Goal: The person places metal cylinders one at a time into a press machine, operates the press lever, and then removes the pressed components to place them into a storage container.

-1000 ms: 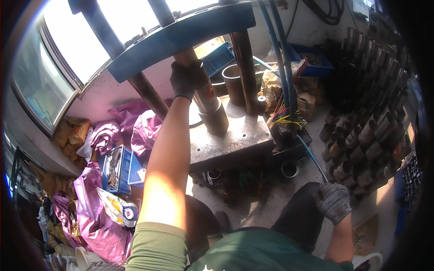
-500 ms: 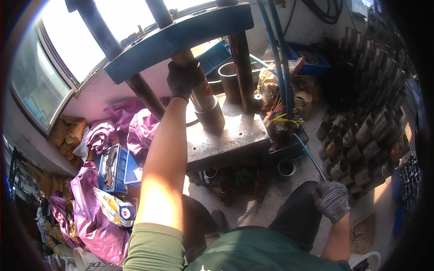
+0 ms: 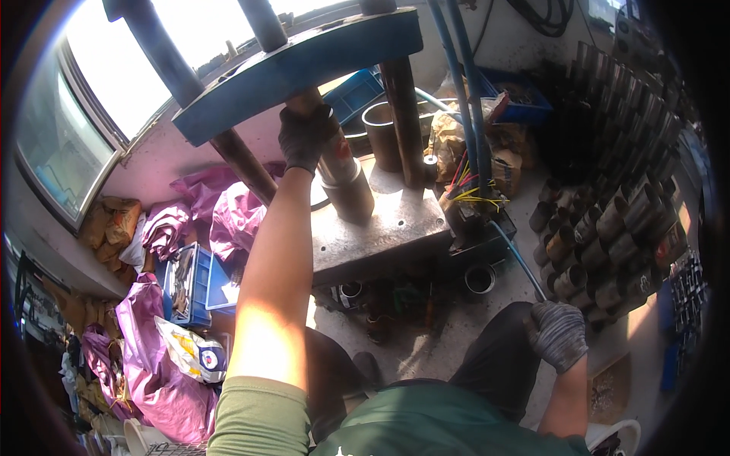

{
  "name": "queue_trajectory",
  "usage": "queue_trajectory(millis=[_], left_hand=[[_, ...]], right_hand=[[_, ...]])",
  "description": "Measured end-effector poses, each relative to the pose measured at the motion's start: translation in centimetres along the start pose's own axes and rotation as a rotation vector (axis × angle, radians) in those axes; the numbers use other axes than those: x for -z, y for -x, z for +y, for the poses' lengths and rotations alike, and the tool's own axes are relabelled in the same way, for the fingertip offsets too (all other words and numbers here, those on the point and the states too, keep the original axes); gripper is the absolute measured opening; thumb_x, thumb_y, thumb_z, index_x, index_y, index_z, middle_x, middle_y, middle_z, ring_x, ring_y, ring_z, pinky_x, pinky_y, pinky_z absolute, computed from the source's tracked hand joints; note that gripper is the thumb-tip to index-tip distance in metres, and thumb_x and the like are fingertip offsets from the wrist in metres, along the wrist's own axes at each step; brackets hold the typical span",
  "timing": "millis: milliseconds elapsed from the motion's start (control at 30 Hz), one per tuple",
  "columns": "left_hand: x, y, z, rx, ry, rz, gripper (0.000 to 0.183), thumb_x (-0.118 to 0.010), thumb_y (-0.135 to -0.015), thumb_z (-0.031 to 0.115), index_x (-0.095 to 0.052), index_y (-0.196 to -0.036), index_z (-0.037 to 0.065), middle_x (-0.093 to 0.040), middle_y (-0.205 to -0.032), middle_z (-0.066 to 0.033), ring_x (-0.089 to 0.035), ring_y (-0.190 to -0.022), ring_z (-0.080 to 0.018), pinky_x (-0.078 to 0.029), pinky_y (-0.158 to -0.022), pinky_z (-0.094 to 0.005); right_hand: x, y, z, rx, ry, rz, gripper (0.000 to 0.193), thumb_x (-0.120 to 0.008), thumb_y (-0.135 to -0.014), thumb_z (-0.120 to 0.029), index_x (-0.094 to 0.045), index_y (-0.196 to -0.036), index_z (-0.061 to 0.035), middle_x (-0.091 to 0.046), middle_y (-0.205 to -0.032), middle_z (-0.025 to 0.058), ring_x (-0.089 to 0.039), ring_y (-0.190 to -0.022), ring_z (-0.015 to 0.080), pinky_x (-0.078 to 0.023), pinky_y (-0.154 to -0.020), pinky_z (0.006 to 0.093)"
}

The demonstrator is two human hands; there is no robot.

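My left hand, in a dark glove, reaches up under the blue crossbeam of a press. Its fingers are wrapped round the top of a metal cylinder, just below the press ram. That cylinder sits in a wider, darker metal sleeve on the steel press table. Down at the right, beside my knee, my right hand, in a grey striped glove, is closed on the end of a lever. The lever slants up to the base of the press.
Dark upright columns flank the work. A wide metal tube stands behind them. Blue hoses and loose coloured wires are at the right. Many metal tubes are stacked farther right. Purple sacks and a blue crate lie left.
The view has shifted very slightly. Both hands keep their grips, and the cylinder, sleeve and lever show no clear movement.
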State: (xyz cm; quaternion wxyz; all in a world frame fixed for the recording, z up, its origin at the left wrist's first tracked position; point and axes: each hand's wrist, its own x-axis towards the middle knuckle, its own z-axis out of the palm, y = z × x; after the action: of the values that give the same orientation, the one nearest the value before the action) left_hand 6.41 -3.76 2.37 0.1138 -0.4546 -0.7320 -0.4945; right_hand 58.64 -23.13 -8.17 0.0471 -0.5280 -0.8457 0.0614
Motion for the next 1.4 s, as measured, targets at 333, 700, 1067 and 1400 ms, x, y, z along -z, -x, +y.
queue_trajectory(millis=[333, 700, 1067, 1400], left_hand=[[-1.4, 0.4, -0.6, 0.008, 0.002, -0.034, 0.080, -0.080, -0.078, 0.052, -0.050, -0.125, -0.006, -0.071, -0.111, -0.0266, -0.070, -0.108, -0.0421, -0.055, -0.097, -0.0456], [-0.9, 1.1, -1.5, 0.098, 0.050, -0.055, 0.090, -0.083, -0.072, 0.055, -0.049, -0.133, -0.001, -0.069, -0.122, -0.0279, -0.067, -0.117, -0.0447, -0.053, -0.103, -0.0478], [-0.8, 2.2, -1.4, 0.060, 0.023, -0.090, 0.089, -0.080, -0.074, 0.056, -0.052, -0.135, -0.002, -0.067, -0.128, -0.0291, -0.063, -0.123, -0.0453, -0.050, -0.107, -0.0489], [-0.4, 1.0, -3.0, 0.050, -0.067, -0.153, 0.092, -0.077, -0.077, 0.059, -0.047, -0.142, 0.002, -0.064, -0.134, -0.0286, -0.062, -0.126, -0.0451, -0.049, -0.108, -0.0496]], right_hand=[[0.1, 0.3, 0.3, -0.017, -0.007, 0.007, 0.033, -0.063, -0.092, -0.034, -0.070, -0.083, -0.0032, -0.070, -0.084, 0.0191, -0.068, -0.083, 0.0397, -0.054, -0.078, 0.0510], [-0.1, 0.0, 0.2, 0.005, -0.019, 0.028, 0.033, -0.064, -0.091, -0.034, -0.069, -0.080, -0.0031, -0.068, -0.081, 0.0198, -0.068, -0.081, 0.0405, -0.054, -0.076, 0.0515], [0.5, -0.3, 0.2, 0.000, 0.002, -0.006, 0.028, -0.068, -0.087, -0.033, -0.071, -0.081, -0.0056, -0.071, -0.084, 0.0176, -0.068, -0.083, 0.0396, -0.053, -0.077, 0.0502], [10.0, -14.0, -1.3, 0.389, 0.106, 0.797, 0.018, -0.067, -0.088, -0.015, -0.070, -0.103, -0.0057, -0.067, -0.092, 0.0162, -0.068, -0.090, 0.0348, -0.055, -0.079, 0.0473]])
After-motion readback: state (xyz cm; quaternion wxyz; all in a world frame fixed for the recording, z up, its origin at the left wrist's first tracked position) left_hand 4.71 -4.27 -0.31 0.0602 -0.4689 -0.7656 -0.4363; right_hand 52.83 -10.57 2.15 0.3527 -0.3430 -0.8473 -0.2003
